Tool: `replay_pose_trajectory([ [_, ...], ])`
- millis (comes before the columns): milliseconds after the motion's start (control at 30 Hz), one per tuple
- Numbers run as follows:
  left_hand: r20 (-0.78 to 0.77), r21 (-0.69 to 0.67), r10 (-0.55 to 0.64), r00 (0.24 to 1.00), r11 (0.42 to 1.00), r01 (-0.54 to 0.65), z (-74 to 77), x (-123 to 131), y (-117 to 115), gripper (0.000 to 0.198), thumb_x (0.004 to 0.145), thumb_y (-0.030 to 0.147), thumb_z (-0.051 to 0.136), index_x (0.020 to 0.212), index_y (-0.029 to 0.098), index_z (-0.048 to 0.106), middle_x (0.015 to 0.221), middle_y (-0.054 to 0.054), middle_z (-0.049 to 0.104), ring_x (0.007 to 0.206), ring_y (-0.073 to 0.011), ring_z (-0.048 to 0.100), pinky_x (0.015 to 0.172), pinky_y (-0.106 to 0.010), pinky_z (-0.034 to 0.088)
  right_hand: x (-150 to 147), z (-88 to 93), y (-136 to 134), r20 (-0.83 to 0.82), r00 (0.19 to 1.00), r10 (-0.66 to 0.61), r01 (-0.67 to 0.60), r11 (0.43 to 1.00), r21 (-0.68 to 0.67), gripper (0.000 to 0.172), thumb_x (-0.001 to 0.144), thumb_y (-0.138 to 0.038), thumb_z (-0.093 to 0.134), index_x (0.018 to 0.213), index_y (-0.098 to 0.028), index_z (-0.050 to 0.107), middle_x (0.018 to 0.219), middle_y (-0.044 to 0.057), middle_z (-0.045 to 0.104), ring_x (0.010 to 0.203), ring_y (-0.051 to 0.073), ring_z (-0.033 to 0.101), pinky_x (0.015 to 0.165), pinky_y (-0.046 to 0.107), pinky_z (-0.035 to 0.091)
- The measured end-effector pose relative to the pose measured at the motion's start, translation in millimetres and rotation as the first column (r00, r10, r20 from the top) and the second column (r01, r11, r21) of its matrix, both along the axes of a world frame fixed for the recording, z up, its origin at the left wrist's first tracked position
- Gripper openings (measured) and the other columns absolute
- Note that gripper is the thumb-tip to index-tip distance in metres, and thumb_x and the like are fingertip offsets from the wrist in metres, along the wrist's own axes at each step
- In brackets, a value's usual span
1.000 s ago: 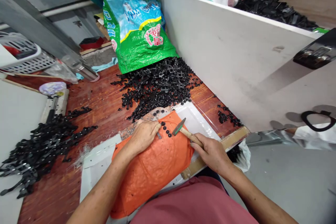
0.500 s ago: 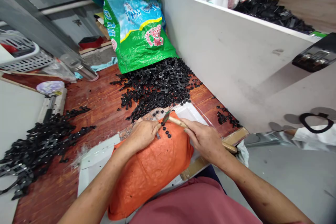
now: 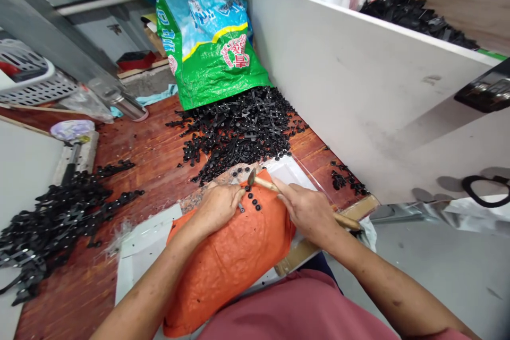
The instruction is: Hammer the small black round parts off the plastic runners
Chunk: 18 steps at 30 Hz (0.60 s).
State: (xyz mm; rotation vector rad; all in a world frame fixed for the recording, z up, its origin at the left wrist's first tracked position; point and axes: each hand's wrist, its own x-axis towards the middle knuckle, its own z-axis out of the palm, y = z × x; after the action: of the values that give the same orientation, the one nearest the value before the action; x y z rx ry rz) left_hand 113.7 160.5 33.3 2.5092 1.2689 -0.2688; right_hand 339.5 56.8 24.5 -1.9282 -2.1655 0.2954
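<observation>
My right hand (image 3: 306, 210) is closed around the wooden handle of a hammer (image 3: 266, 183). The metal head is just beyond my left fingertips, over the far edge of an orange cloth-covered pad (image 3: 223, 265). My left hand (image 3: 221, 203) rests on the pad with its fingers pinched together on a small black part (image 3: 241, 207). One dark grey end of that part sticks out below the fingers; the rest is hidden. Several small black round pieces (image 3: 255, 202) lie in a row on the pad, between my two hands.
A large heap of black parts (image 3: 247, 127) spills from a green and blue bag (image 3: 223, 69) behind the pad. Another black heap (image 3: 51, 228) lies at left on the reddish wooden table (image 3: 131, 143). A grey-white panel (image 3: 342, 79) stands along the right. A steel flask (image 3: 127, 103) is at back left.
The hammer head has turned slightly and shifted a little left, close to my left fingertips. My left hand keeps its pinch on the pad. The whole view has shifted slightly.
</observation>
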Motion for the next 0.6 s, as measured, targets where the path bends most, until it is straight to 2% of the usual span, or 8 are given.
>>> replay_pose_trajectory([
  [100,0.014,0.008,0.007,1.0,1.0,-0.007,-3.6,-2,-1,0.045,0.106,0.035,0.032,0.084,0.019,0.068,0.09,-0.008,0.077,0.086,-0.0255,0.071,0.083,-0.037,0.04,-1,-1.4,0,0.003,1.0,0.011,-0.011,1.0,0.022,0.049,0.108,-0.033,0.037,0.157,-0.028,0.041,0.1,0.006,0.074,0.084,0.018,0.068,0.069,0.026,0.046],
  [267,0.015,0.022,0.008,1.0,1.0,-0.008,-8.5,-2,-1,0.045,0.106,0.033,0.031,0.084,0.019,0.068,0.089,-0.008,0.077,0.083,-0.0236,0.07,0.08,-0.035,0.04,-3,1.4,0,0.041,0.998,0.04,-0.04,0.999,-0.017,0.049,0.108,-0.032,0.036,0.157,-0.029,0.04,0.095,0.004,0.072,0.079,0.018,0.067,0.065,0.027,0.043],
  [333,0.016,0.028,0.023,1.0,0.999,-0.024,-8.3,-1,-1,0.045,0.106,0.034,0.031,0.083,0.02,0.068,0.089,-0.007,0.078,0.083,-0.0231,0.07,0.081,-0.034,0.04,-3,4.2,1,0.04,0.999,0.023,-0.023,1.0,-0.011,0.05,0.108,-0.03,0.033,0.158,-0.028,0.037,0.096,0.004,0.072,0.082,0.018,0.067,0.066,0.027,0.042],
  [467,-0.006,0.036,0.036,0.999,0.999,-0.036,-4.8,1,-4,0.046,0.105,0.033,0.032,0.083,0.019,0.069,0.089,-0.008,0.078,0.083,-0.024,0.07,0.081,-0.035,0.04,-3,8.6,4,0.092,0.995,0.047,-0.041,0.997,-0.07,0.047,0.108,-0.033,0.036,0.154,-0.031,0.044,0.094,0.003,0.072,0.075,0.018,0.067,0.058,0.029,0.038],
  [600,-0.009,0.025,0.046,0.999,0.999,-0.045,-4.6,2,-5,0.046,0.105,0.035,0.031,0.083,0.019,0.068,0.088,-0.009,0.077,0.084,-0.0246,0.07,0.082,-0.036,0.04,-6,8.1,6,0.077,0.996,0.038,-0.033,0.997,-0.068,0.05,0.107,-0.035,0.038,0.158,-0.033,0.037,0.095,0.002,0.073,0.078,0.018,0.068,0.059,0.029,0.039],
])
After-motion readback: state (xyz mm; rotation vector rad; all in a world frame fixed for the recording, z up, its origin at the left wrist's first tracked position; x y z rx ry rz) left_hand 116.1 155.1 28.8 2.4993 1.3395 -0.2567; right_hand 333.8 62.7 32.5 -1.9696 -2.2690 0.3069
